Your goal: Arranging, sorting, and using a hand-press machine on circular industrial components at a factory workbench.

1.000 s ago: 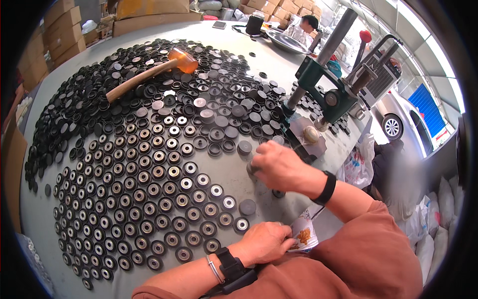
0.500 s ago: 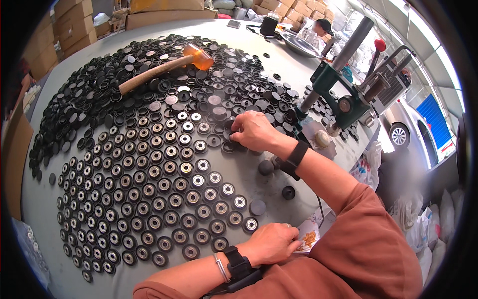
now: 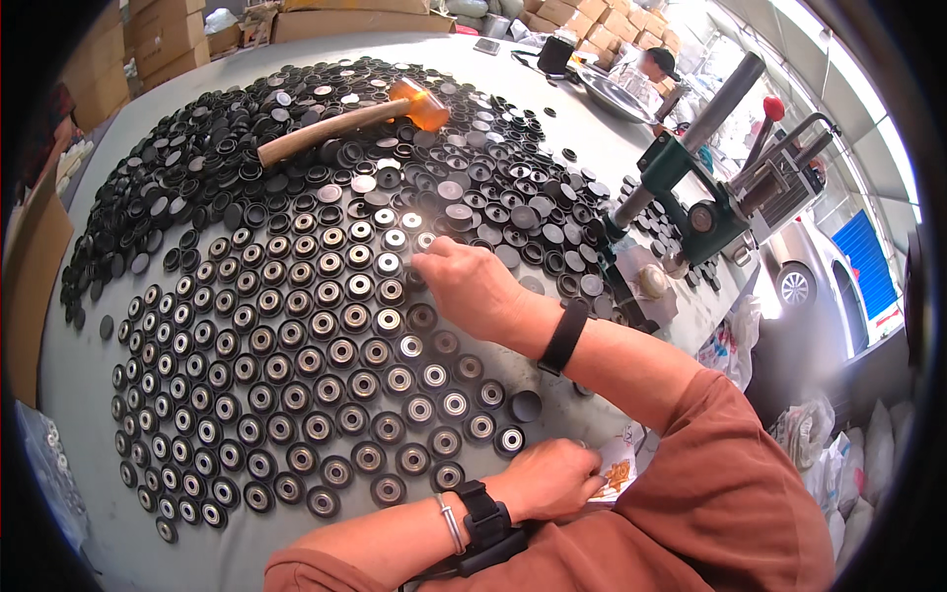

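My right hand is over the right edge of rows of black round caps with silver bearings set in them. Its thumb and fingers are pinched together beside a bearing; whatever they hold is hidden under the fingertips. Low in the view, my left hand rests on the table with its fingers curled, and I cannot make out anything in them. A plain dark disc lies between the rows and my left hand.
Behind the rows spreads a heap of loose black caps, with an amber-headed mallet on top. A green hand press stands at the right. Beyond it are a round metal tray and another person. A printed paper lies near my left hand.
My right hand has moved left, from the edge of the loose heap to the bearing rows. The whole view has shifted slightly. My left hand stays resting low on the table.
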Demonstrator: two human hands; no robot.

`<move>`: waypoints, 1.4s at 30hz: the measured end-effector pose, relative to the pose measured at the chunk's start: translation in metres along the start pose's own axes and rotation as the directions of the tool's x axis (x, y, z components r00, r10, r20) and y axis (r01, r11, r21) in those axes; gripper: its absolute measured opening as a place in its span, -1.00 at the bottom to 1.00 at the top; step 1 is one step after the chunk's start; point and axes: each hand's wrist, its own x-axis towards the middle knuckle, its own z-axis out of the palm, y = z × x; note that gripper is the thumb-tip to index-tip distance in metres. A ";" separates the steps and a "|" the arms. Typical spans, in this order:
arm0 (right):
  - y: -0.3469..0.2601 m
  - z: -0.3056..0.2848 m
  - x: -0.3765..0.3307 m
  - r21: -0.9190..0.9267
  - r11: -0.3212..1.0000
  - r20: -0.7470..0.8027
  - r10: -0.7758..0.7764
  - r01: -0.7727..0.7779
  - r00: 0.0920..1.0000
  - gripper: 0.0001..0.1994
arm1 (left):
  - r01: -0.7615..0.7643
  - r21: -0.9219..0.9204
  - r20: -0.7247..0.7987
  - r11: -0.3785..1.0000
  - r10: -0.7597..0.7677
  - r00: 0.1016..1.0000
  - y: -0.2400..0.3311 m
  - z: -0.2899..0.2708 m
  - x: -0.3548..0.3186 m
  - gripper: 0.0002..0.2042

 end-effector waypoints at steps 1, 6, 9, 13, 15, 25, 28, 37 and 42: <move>-0.002 0.001 -0.002 0.004 1.000 0.003 -0.004 0.004 1.000 -0.81 | 0.004 -0.006 0.001 1.000 -0.004 1.000 0.000 0.000 0.000 -0.77; 0.000 0.001 -0.005 -0.074 0.994 -0.018 -0.078 0.076 0.997 -0.73 | 0.010 -0.004 0.010 1.000 -0.010 1.000 0.002 -0.001 0.000 -0.77; -0.002 0.002 -0.004 -0.043 0.998 0.109 -0.045 0.050 0.993 -0.88 | 0.014 -0.006 0.018 1.000 -0.014 1.000 0.002 -0.002 -0.001 -0.77; -0.007 -0.002 0.000 -0.018 0.995 0.123 -0.094 0.097 0.988 -0.74 | 0.022 -0.012 0.026 1.000 -0.021 0.999 0.001 -0.003 -0.003 -0.76; -0.007 -0.006 0.002 -0.060 0.986 0.164 -0.147 0.158 0.976 -0.78 | 0.026 -0.009 0.024 1.000 -0.026 0.999 0.002 -0.002 -0.001 -0.76; 0.000 -0.009 -0.003 0.144 0.990 0.250 -0.041 0.005 0.967 -0.84 | 0.040 -0.002 0.038 0.999 -0.040 0.998 0.005 -0.004 0.000 -0.75; -0.003 -0.015 0.010 0.006 0.997 0.329 -0.074 0.076 0.941 -0.81 | 0.015 -0.024 0.005 1.000 -0.015 1.000 0.007 -0.005 -0.002 -0.77; -0.010 -0.040 -0.020 -0.043 0.997 0.504 -0.031 0.061 0.863 -0.82 | -0.023 -0.045 -0.020 0.999 0.022 1.000 0.001 -0.005 -0.002 -0.78; 0.015 -0.081 -0.084 -0.094 0.991 0.490 0.126 -0.092 0.863 -0.75 | -0.014 0.035 -0.015 0.999 0.014 1.000 0.007 -0.005 0.000 -0.78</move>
